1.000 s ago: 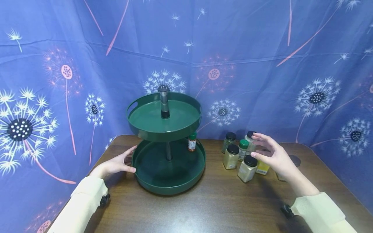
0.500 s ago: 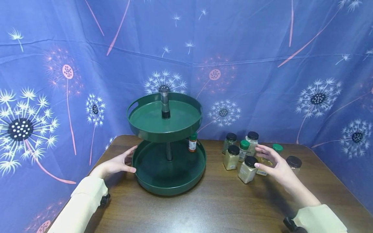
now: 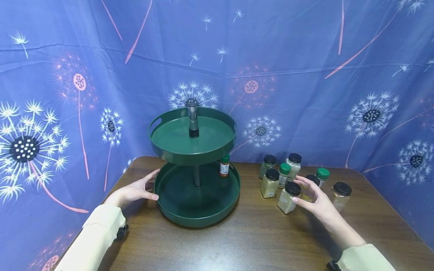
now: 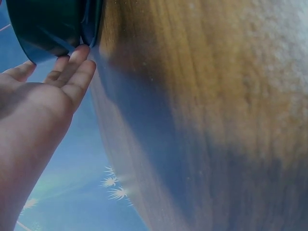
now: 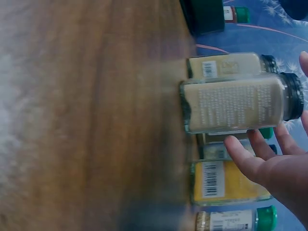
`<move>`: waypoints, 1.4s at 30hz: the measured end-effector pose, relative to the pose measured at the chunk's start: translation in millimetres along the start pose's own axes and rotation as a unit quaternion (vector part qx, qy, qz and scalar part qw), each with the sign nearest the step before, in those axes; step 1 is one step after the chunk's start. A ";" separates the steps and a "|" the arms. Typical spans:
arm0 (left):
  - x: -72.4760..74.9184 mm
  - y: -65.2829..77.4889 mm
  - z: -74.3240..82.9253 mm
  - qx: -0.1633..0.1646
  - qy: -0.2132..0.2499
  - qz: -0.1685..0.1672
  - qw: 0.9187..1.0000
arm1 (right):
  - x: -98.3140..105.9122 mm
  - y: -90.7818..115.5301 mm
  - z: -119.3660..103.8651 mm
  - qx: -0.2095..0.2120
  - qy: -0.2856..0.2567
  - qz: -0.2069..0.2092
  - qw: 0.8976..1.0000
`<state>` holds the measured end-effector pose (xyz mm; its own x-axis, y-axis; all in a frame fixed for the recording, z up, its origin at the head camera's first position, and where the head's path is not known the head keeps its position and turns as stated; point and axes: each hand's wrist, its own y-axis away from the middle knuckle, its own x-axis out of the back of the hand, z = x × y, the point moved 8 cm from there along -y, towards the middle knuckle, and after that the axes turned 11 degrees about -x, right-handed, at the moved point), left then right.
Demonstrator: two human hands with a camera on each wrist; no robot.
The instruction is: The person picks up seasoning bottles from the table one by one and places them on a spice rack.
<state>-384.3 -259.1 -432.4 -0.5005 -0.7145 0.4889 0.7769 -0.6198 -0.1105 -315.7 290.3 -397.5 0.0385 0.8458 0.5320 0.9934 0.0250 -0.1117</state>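
A green two-tier round tray stand (image 3: pixel 193 222) stands on the table. My left hand (image 3: pixel 133 191) rests with thumb and fingers spread against the outer wall of its lower tier; the fingertips touch that wall in the left wrist view. My right hand (image 3: pixel 315 198) is beside the front spice jar (image 3: pixel 286 204), which has a black lid and beige powder. Its thumb and fingers are spread apart around the near side of this jar (image 5: pixel 236 105), upright on the table; whether they touch it I cannot tell. A small green-capped spice bottle (image 3: pixel 224 168) stands in the lower tier.
Several other spice jars cluster around: a beige one (image 3: pixel 269 186), a dark green one (image 3: pixel 266 169), a yellow one (image 5: pixel 236 180) partly behind the right hand, and a black-lidded one (image 3: pixel 340 195) farther right. A patterned blue cloth (image 3: pixel 305 94) hangs behind the wooden table (image 3: pixel 244 241).
My right hand first drew back to the right and downward, then moved left toward the front beige jar. The left hand and the stand have stayed in place.
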 end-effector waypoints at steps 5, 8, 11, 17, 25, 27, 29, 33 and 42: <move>0.1 0.4 -1.9 0.003 0.002 -0.002 1.000 | -5.6 0.0 7.5 -0.013 -0.001 0.000 1.000; -0.2 1.1 -2.4 0.006 0.005 0.000 1.000 | -7.5 0.1 10.3 -0.020 0.009 0.013 1.000; -0.4 2.3 -2.2 0.007 0.000 -0.001 1.000 | -8.6 0.4 11.8 -0.031 0.019 0.023 0.999; -1.2 3.1 -3.7 0.013 -0.013 -0.004 1.000 | -9.6 2.9 14.5 -0.051 0.023 0.035 0.998; -2.1 1.4 -4.0 0.012 -0.001 -0.004 1.000 | -12.0 3.0 18.9 -0.070 0.009 0.027 0.997; -1.6 1.1 -4.6 0.013 0.004 -0.002 1.000 | -12.4 2.5 19.2 -0.072 0.002 0.025 0.997; -0.9 0.7 -4.3 0.011 0.003 -0.002 1.000 | -13.0 2.2 19.4 -0.073 -0.005 0.022 0.997; 0.4 0.6 -2.8 0.011 -0.006 -0.003 1.000 | -13.0 1.0 19.8 -0.074 -0.009 0.023 0.997; -1.5 0.6 -0.5 0.009 0.004 -0.005 1.000 | -11.1 0.5 21.8 -0.079 -0.009 0.029 0.996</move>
<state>-383.3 -258.5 -433.7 -0.5114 -0.7113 0.4822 0.7789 -0.6207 -0.0897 -318.0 292.6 -421.8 0.0953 0.8528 0.5135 0.9943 -0.1065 -0.0077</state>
